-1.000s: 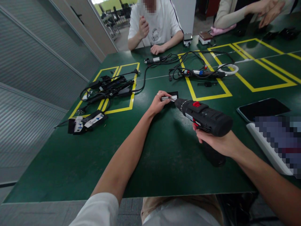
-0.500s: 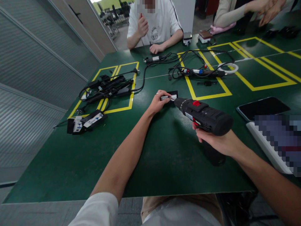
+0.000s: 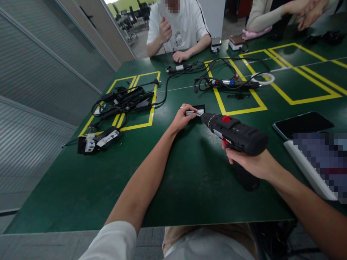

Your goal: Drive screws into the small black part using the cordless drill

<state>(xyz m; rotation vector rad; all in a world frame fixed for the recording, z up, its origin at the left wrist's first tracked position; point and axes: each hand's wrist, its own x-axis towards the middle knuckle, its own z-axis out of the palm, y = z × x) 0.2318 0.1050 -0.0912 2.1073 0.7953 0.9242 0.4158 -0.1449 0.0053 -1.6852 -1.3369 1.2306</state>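
Note:
My right hand is wrapped round the grip of a black cordless drill with red switches. The drill points to the left, and its thin bit meets a small black part with a white face lying on the green table. My left hand has its fingers closed on that part's left side, close to the bit tip. The exact spot where the bit touches is too small to make out.
Black adapters and cables lie in a heap at the left, beside black-and-white pieces. Corded tools lie ahead. A phone and a blurred-out device are at the right. Two people sit across the table.

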